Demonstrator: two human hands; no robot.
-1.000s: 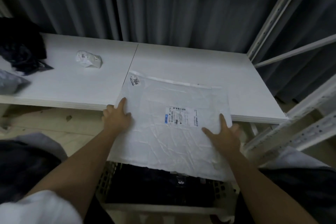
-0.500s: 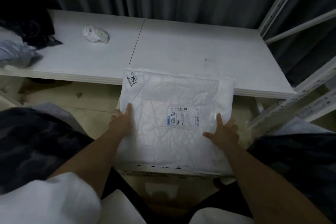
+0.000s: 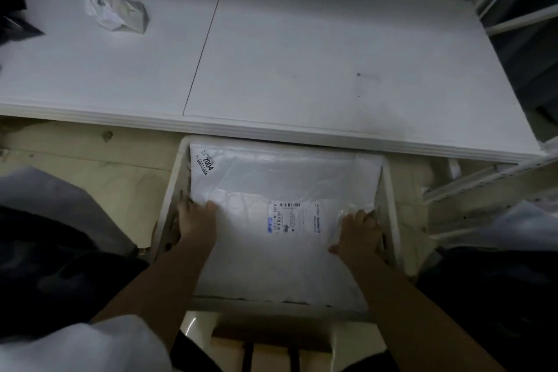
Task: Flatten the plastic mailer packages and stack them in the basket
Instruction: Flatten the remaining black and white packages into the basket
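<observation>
hands [image 3: 197, 220] gripping mailer [image 3: 280, 184], fingertips hidden

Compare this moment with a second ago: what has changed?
The mailer came off the table toward the person and down into the basket. The left hand and right hand went down with it, at its edges. The crumpled wrapper stayed on the table.
</observation>
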